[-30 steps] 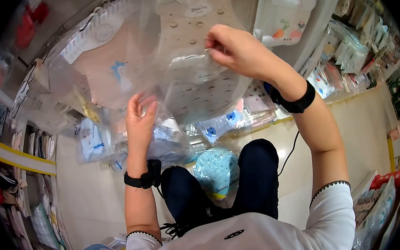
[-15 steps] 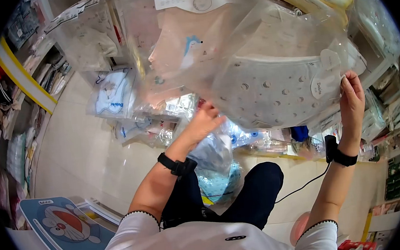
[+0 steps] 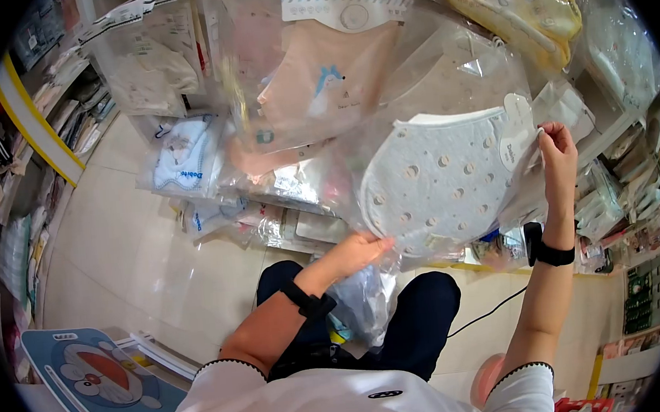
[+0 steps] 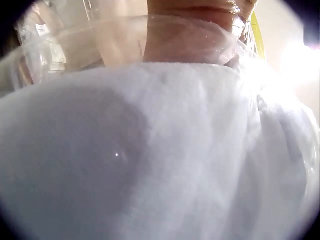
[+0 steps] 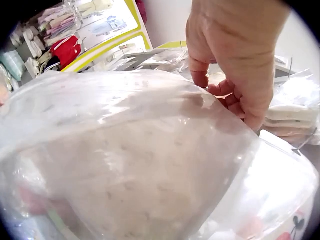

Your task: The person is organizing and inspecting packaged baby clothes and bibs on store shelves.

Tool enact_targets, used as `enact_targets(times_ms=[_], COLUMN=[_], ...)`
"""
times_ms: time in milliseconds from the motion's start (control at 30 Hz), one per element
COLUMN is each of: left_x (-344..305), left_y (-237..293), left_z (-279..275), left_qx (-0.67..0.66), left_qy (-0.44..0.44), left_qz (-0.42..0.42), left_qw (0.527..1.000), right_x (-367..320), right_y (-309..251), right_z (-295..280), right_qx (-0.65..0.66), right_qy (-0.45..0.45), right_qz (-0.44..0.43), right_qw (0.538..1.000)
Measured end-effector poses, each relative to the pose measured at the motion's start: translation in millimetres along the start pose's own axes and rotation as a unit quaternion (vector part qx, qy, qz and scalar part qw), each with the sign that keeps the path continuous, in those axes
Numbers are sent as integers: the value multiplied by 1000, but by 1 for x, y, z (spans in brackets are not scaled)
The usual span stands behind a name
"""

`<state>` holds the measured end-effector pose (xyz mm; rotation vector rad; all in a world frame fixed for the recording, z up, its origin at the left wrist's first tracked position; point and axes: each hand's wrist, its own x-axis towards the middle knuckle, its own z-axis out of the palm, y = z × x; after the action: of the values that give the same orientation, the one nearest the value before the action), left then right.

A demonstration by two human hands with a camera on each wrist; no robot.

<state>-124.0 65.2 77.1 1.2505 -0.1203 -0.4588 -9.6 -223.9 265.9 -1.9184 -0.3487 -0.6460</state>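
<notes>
The right edge of a clear bag was pinched by the right hand; its lower left corner was gripped by the left hand. Inside the clear bag, a grey patterned cloth was held. Up and left of the clear bag, a peach cloth was enclosed in plastic.

Glossy, clear, creased plastic bag, soft matt grey cloth, smooth matt peach cloth, shiny pale floor, glossy blue panel
</notes>
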Motion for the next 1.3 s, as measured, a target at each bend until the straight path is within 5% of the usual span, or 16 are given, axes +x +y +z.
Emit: enact_targets(times_ms=[233, 433, 533, 700, 1200, 1300], left_x=[22, 29, 21, 11, 5, 4], left_y=[-23, -30, -7, 15, 11, 11], left_z=[6, 8, 21, 21, 8, 8], left_qx=[60, 210, 178, 155, 131, 128], left_qy=[-36, -173, -158, -137, -93, -81], left_qz=[-26, -75, -45, -18, -1, -10], left_qw=[997, 959, 970, 978, 987, 988], right_x=[1, 20, 32, 39, 58, 56], right_y=[-28, -47, -53, -54, -47, -54], right_z=[4, 28, 45, 59, 79, 78], right_qx=[78, -67, -86, -25, 21, -52], right_qy=[-85, -41, 37, 121, 125, 123], right_qz=[12, -158, -243, -240, -232, -244], right_qw=[993, 984, 966, 963, 965, 961])
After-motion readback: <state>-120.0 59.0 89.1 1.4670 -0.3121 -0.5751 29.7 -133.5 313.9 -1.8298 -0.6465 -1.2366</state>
